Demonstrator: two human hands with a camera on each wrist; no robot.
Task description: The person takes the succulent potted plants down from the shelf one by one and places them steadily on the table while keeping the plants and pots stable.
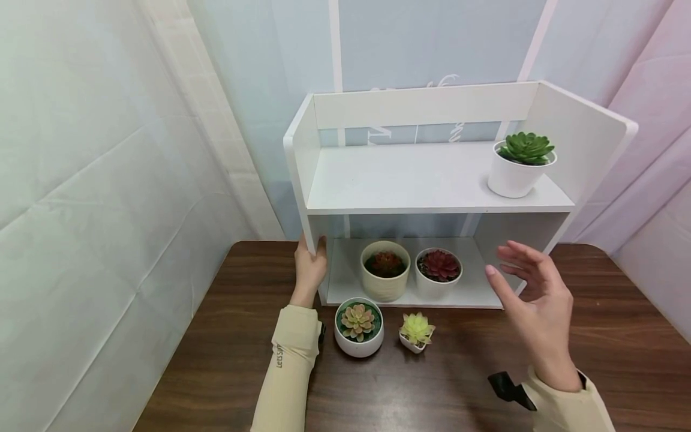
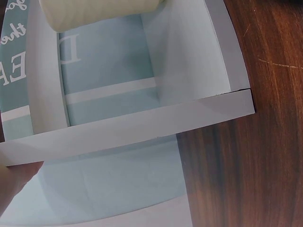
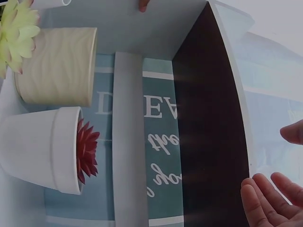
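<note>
On the brown table (image 1: 421,402), the small pot with the yellow-green plant (image 1: 417,332) sits in front of the shelf, and the round white pot with the pinkish plant (image 1: 358,328) is to its left. The right hand (image 1: 540,312) is up in the air near the shelf's right side, its fingers a bit bent and holding nothing. The left hand (image 1: 309,273) grips the left side of the white shelf (image 1: 399,180) (the thumb is on the inside). On the low board, the cream pot (image 1: 385,287) stands just beside the white pot with the red plant (image 1: 438,287). Up on the top board, the white pot with the green plant (image 1: 518,174) stands at the right end, and pale blue cloth (image 1: 259,60) hangs behind
</note>
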